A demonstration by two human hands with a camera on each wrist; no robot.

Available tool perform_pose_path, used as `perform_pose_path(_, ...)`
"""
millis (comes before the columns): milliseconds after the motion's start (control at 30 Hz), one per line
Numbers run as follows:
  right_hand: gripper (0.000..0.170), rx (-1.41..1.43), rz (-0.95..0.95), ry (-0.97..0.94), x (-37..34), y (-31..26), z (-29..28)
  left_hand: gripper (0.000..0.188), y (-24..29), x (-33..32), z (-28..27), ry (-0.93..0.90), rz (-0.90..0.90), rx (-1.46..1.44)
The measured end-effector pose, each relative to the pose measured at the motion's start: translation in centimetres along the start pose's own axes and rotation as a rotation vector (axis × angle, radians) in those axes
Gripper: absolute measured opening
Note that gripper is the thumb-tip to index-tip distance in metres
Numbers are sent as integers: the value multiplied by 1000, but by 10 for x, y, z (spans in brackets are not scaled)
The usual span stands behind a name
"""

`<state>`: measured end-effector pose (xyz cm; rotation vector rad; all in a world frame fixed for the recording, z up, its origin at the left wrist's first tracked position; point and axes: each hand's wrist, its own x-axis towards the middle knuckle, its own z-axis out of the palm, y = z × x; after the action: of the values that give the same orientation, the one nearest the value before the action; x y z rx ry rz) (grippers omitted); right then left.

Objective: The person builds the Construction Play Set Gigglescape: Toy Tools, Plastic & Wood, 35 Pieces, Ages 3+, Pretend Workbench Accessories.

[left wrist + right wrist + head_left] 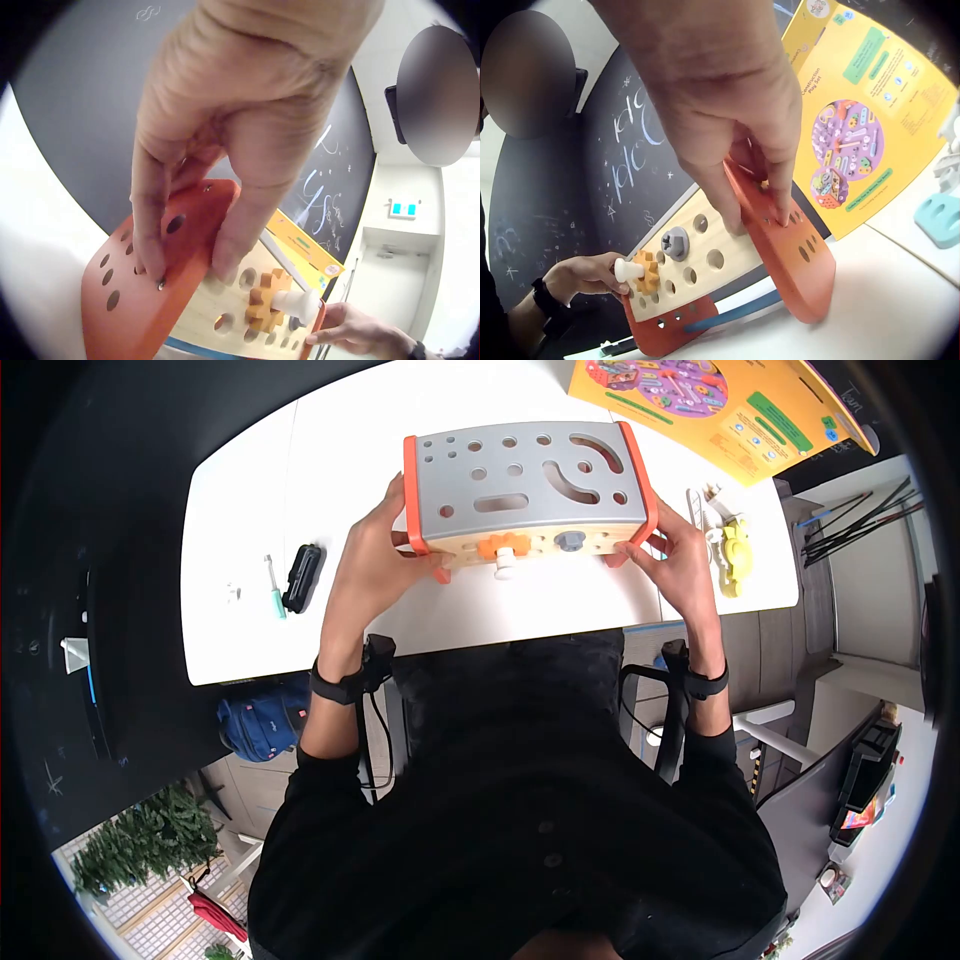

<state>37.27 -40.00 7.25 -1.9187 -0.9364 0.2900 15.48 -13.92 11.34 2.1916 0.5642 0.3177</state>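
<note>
Fingers (152, 240) of the left hand (375, 560) press the outer side of a red end panel (186, 259) while its thumb meets the front edge, pinching it; the right hand (680, 565) pinches the opposite end panel (795, 259) likewise. Between them, at upper centre of the head view, sits the toy workbench (525, 488), gripped only by its ends; whether the table (250, 490) bears its weight, I cannot tell. On its near face are an orange gear (649, 276) with a white peg (628, 271) through it and a grey bolt (676, 244); its far face is hidden in the head view. At centre left lie a teal-handled tool (276, 598) and a black object (301, 578), hard to identify. At right, a yellow piece (737, 560) lies beside small white parts, too jumbled to make out. Farther off, at upper right, stands a yellow box (690, 425), cut off by the top edge.
</note>
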Motion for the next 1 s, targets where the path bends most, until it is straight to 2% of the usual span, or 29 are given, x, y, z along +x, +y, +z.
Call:
perform_pose_path(133,65,-4,56,-34,2,-12,-2,87,2,4,-4,-32,-20,13)
perform_pose_path(233,69,-46,54,-30,3,-13,0,89,4,10,-9,-91,-117,-46)
perform_pose_path(300,69,-36,52,-28,3,-18,1,90,-3,15,-9,-61,-69,-5)
perform_pose_path(433,69,-46,66,-24,4,-16,3,92,-5,22,-12,-93,-93,-19)
perform_pose_path(500,67,-47,81,-19,5,-14,5,90,-13,25,-12,-83,26,61)
perform_pose_path(533,66,-38,82,-27,6,-12,7,90,-11,26,-16,-84,29,60)
perform_pose_path(600,65,-33,78,-31,8,-12,8,81,-3,29,-24,-178,-15,-151)
perform_pose_path(633,64,-4,103,-38,9,-15,9,81,-7,31,-26,-167,-11,-152)
perform_pose_path(700,66,2,147,-39,10,-14,13,66,-24,34,-28,-141,-85,-194)
perform_pose_path(800,65,13,128,-21,10,-14,15,63,-32,45,-24,-31,21,-133)
perform_pose_path(933,71,-1,98,-7,9,-14,18,66,-9,61,-12,34,40,-137)
perform_pose_path(1000,72,-10,77,-8,7,-12,20,63,-7,71,-4,18,22,-16)
